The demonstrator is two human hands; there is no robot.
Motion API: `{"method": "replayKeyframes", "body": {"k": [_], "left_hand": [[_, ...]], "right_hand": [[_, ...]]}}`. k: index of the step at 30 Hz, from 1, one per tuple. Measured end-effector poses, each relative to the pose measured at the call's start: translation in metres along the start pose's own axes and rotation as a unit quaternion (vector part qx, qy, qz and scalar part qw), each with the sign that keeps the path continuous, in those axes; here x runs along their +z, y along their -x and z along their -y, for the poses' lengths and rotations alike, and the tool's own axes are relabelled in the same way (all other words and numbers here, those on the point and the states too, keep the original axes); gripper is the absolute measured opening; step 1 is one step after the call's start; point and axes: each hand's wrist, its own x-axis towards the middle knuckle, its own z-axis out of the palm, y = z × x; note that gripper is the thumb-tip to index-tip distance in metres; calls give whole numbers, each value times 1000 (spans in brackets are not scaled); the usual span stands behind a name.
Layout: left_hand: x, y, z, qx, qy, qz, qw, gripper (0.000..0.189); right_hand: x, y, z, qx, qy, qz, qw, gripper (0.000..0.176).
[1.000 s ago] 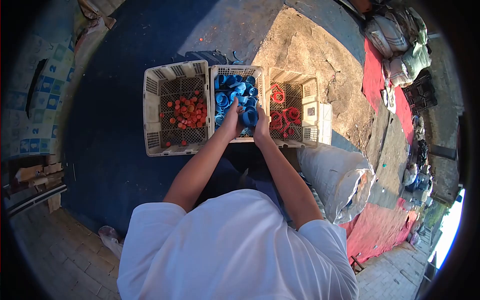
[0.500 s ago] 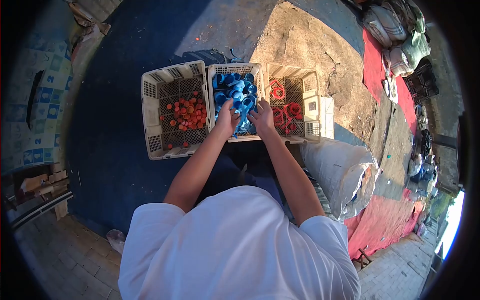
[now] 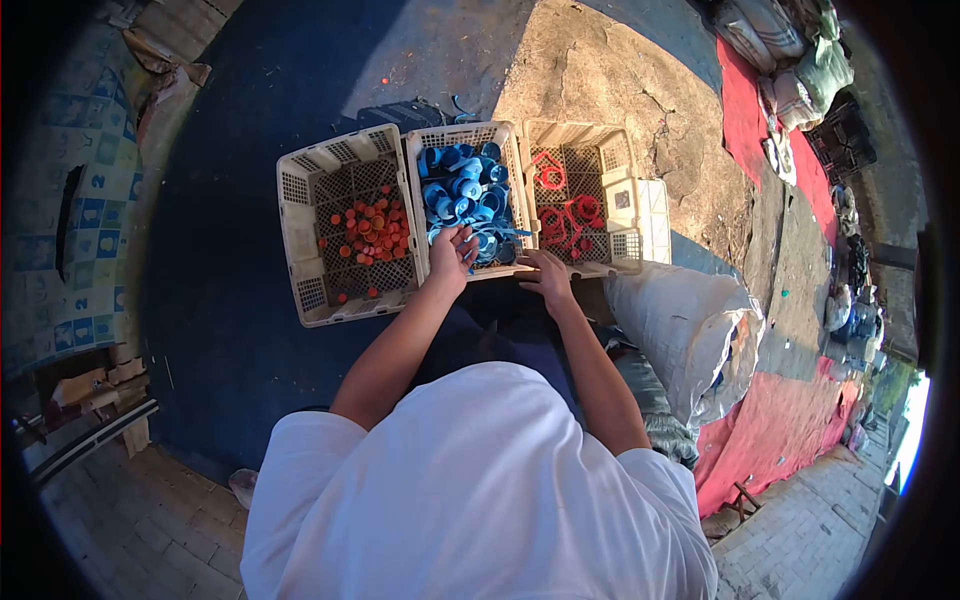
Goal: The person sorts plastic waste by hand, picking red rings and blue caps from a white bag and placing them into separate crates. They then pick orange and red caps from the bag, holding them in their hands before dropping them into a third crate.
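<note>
1. Crates, three of them, pale and slatted, stand in a row with their sides touching on a dark blue mat (image 3: 220,250), in front of the person.
2. The left crate (image 3: 297,190) holds a loose scatter of small orange-red caps (image 3: 370,225). They gather toward its middle, and much of the mesh floor is bare.
3. The middle crate (image 3: 462,134) is the fullest. It is heaped with blue caps and rings (image 3: 465,190), piled close to the rim.
4. The right crate (image 3: 630,200) holds a few red rings (image 3: 570,220) lying flat on the mesh, with one more apart at the far end.
5. The left hand (image 3: 450,255) is inside the near end of the middle crate. Its fingers are curled down among the blue pieces and touch them. Whether they grip one cannot be told.
6. The right hand (image 3: 548,275) rests on the near rim where the middle and right crates meet. Its fingers are loosely spread, and nothing shows in its grasp.
7. A full white sack (image 3: 680,320) lies on its side just beside the right crate, near the right forearm.
8. Beyond the crates the mat gives way to bare, cracked ground (image 3: 620,90). A red cloth (image 3: 760,140) with bundles on it lies well apart at the far right.
</note>
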Motion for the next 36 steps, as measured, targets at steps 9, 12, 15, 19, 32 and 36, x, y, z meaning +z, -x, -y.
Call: {"method": "replayKeyframes", "body": {"k": [9,12,15,19,32,36], "left_hand": [[38,15,14,-103,-85,73,988,22],[69,15,47,-155,-150,125,968,20],[99,16,84,-210,-229,179,934,18],[133,42,130,-224,-351,234,878,22],[237,145,308,-51,-575,382,722,28],[277,178,372,142,-627,514,569,19]], "right_hand": [[-125,114,-67,-95,-109,-275,951,26],[-141,158,-79,-153,-144,-342,916,22],[-152,197,-91,-193,-139,-400,885,23],[-167,235,-120,-191,-134,-463,855,24],[-304,273,-171,-217,-156,-566,780,19],[-354,289,-164,-234,-88,-589,769,18]]}}
